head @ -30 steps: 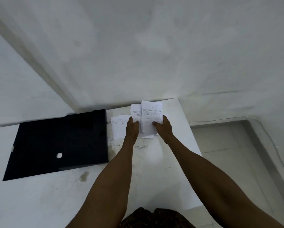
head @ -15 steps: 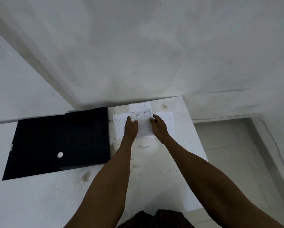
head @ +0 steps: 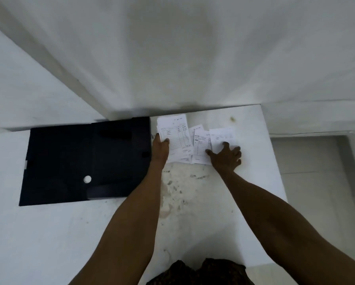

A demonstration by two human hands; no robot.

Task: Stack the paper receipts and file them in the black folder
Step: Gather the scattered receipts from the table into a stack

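Note:
A small stack of white printed receipts (head: 176, 138) lies at the back of the white table, just right of the black folder (head: 80, 161). My left hand (head: 160, 147) grips the stack's left edge, thumb on top. More loose receipts (head: 201, 145) lie fanned out to the right. My right hand (head: 227, 156) rests flat on the rightmost receipt (head: 222, 136), fingers spread. The folder lies flat and closed, with a white round dot on its cover.
The white table (head: 193, 202) is stained near its middle and ends at a right edge (head: 275, 161), with grey floor below. A white wall rises directly behind the receipts and folder.
My right hand has let go of the stack and moved right onto the loose receipts. The stack stays in my left hand and has shifted left toward the folder.

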